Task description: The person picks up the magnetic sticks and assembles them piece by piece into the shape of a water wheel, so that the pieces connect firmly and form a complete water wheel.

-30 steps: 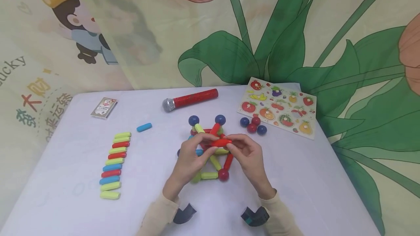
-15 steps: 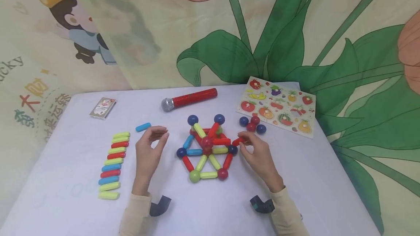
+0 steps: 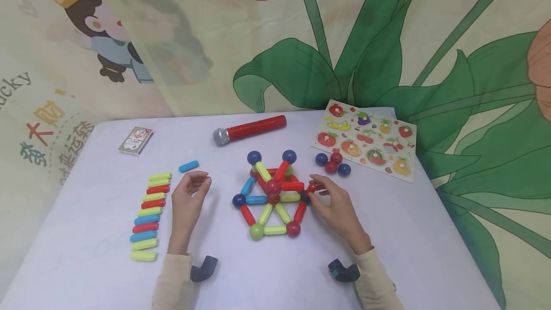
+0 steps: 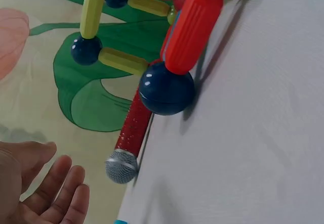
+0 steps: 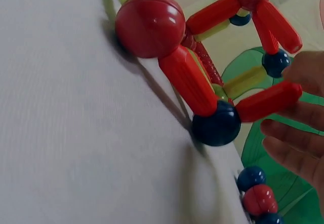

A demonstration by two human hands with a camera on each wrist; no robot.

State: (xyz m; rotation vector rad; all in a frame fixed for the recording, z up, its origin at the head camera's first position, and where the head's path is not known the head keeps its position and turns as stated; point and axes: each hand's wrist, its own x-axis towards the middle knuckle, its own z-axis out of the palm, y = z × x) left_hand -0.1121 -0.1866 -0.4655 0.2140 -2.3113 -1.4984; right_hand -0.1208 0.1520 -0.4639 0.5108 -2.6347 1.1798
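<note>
A structure of magnetic rods and balls (image 3: 275,230) stands mid-table, with red, blue and yellow-green rods joined by coloured balls. My right hand (image 3: 337,207) is at its right side, thumb and fingers around the free end of a red magnetic rod (image 5: 268,102). The rod's other end meets a dark blue ball (image 5: 216,124) in the right wrist view. A red ball (image 3: 273,187) tops the middle, with another red rod (image 3: 292,186) reaching from it toward my right hand. To the left of the structure, my left hand (image 3: 188,207) hovers with loosely bent fingers and holds nothing.
Several loose rods (image 3: 148,219) form a column on the left, with one blue rod (image 3: 189,166) apart. A red microphone (image 3: 256,127) and a card box (image 3: 136,140) lie farther back. Loose balls (image 3: 331,167) sit by a fruit puzzle board (image 3: 366,138) at back right.
Both hands were together over the structure with a red rod. The left hand has since withdrawn leftward; the right has moved right and brought a red rod to the dark blue ball.
</note>
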